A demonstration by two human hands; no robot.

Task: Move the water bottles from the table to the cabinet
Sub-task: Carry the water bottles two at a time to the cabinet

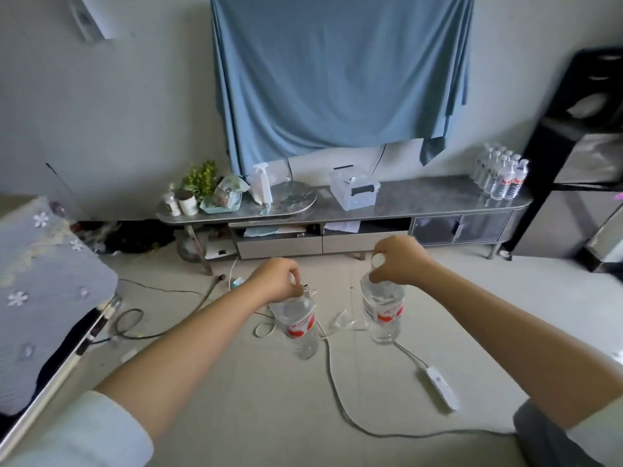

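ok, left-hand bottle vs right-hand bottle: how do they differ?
The left-hand bottle hangs tilted; the right-hand bottle hangs nearly upright. The left hand hides its bottle's cap, while the right hand leaves the white cap showing. Shared: both are clear, red-and-white labelled, gripped at the neck and carried above the floor.

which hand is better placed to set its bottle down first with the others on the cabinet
Right, probably. The right hand grips its bottle by the neck on the side where the bottle cluster stands at the cabinet top's right end; the left hand and its bottle are farther away.
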